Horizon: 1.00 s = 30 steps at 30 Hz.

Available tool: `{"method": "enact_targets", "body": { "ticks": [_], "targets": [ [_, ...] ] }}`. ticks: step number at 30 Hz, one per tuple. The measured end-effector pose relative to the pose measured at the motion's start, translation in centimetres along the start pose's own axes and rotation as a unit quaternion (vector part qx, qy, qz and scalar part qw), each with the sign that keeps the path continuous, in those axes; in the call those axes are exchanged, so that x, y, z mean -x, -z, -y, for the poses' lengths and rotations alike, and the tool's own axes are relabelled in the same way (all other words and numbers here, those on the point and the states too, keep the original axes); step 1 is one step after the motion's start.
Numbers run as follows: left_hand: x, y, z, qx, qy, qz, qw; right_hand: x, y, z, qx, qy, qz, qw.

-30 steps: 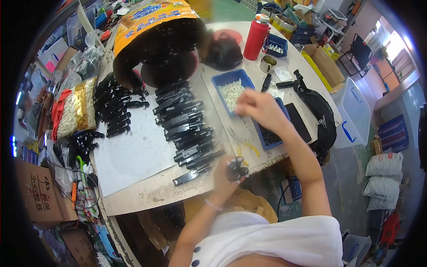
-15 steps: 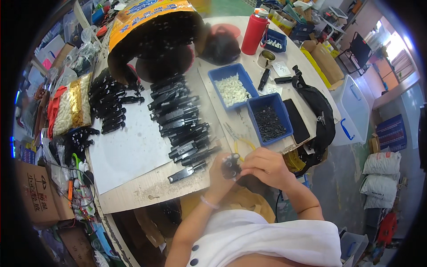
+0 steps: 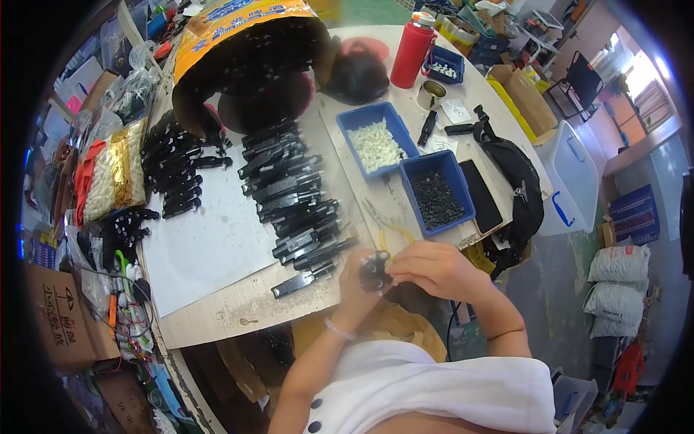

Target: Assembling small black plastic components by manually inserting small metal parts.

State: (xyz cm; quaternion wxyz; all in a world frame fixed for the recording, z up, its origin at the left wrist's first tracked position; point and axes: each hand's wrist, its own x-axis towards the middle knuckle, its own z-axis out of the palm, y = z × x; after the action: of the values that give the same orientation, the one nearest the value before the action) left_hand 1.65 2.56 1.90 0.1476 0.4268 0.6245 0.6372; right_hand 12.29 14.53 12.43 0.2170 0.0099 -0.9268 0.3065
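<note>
My left hand (image 3: pixel 356 281) is closed around a black plastic part (image 3: pixel 374 270) with several round holes or studs on its face, held just off the near table edge. My right hand (image 3: pixel 442 269) meets it from the right, fingers pinched together at the part's side. Whatever lies between those fingertips is hidden. Just beyond the hands lie yellow-handled pliers (image 3: pixel 390 227) on the table. A long row of black plastic pieces (image 3: pixel 298 206) is stacked to the left of my hands.
Blue bins hold white pieces (image 3: pixel 376 147) and small black pieces (image 3: pixel 437 202). A phone-like black slab (image 3: pixel 482 195) and a black waist bag (image 3: pixel 522 184) lie right. Farther back stand a red bottle (image 3: pixel 413 52), a tin (image 3: pixel 431 94) and a large orange bag (image 3: pixel 242 20).
The right hand and forearm have shifted very slightly at the black part. The left hand stays around it, and the view has moved a touch.
</note>
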Motion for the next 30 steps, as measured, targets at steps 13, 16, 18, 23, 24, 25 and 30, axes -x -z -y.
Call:
{"method": "enact_targets", "body": {
  "ticks": [13,16,18,23,24,25,30],
  "targets": [
    [0.4,-0.5,0.8,-0.002,-0.015,-0.014,1.0,-2.6,1.6,3.9,0.32,0.027,0.263,0.91],
    [0.3,-0.4,0.4,-0.01,-0.007,-0.02,1.0,-3.1,1.5,3.3,0.332,-0.013,0.272,0.903],
    [0.6,-0.1,0.6,-0.015,0.014,-0.024,1.0,-4.1,2.1,1.6,0.197,-0.016,0.269,0.943],
    [0.6,0.0,0.6,0.0,0.045,-0.022,0.999,-7.8,4.2,-2.3,0.228,-0.035,0.277,0.933],
    [0.6,0.1,0.6,-0.003,0.032,-0.015,0.999,-8.7,3.7,-4.8,0.186,-0.112,0.177,0.96],
    [0.7,0.1,0.8,-0.006,0.021,-0.008,1.0,-10.9,3.5,-5.9,0.243,-0.179,0.174,0.937],
    [0.7,0.2,0.7,-0.007,0.051,0.006,0.999,-14.1,-0.7,-14.8,0.323,-0.195,0.217,0.901]
  ]
}}
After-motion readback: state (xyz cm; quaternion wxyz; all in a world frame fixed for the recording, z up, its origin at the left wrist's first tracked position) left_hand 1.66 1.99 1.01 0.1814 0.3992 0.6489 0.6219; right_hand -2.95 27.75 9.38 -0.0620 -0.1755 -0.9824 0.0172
